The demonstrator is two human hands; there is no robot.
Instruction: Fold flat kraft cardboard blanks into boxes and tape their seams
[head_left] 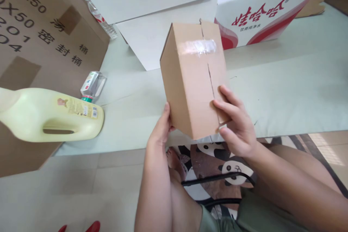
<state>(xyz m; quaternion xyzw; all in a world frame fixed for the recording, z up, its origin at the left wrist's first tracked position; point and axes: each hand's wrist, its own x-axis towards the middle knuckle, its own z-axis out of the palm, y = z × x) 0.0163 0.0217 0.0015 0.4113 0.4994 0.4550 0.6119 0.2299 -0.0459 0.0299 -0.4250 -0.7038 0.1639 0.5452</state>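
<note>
A small brown cardboard box (197,83) is held up tilted in front of me, over the front edge of the table. A strip of clear tape (198,47) crosses the seam between its flaps near the far end; the seam gapes slightly. My left hand (161,125) grips the box's lower left side, thumb showing and the other fingers mostly hidden beneath. At the near right corner, my right hand (237,123) has its fingertips pressed on the taped face and its thumb at the lower edge.
On the pale green table (285,79) stand white cartons (165,32) and a white-and-red carton (261,18). To the left are a yellow jug (54,114), a clear bottle (94,84), another bottle (100,18) and a large brown carton (54,50). Panda-print fabric (233,170) lies below.
</note>
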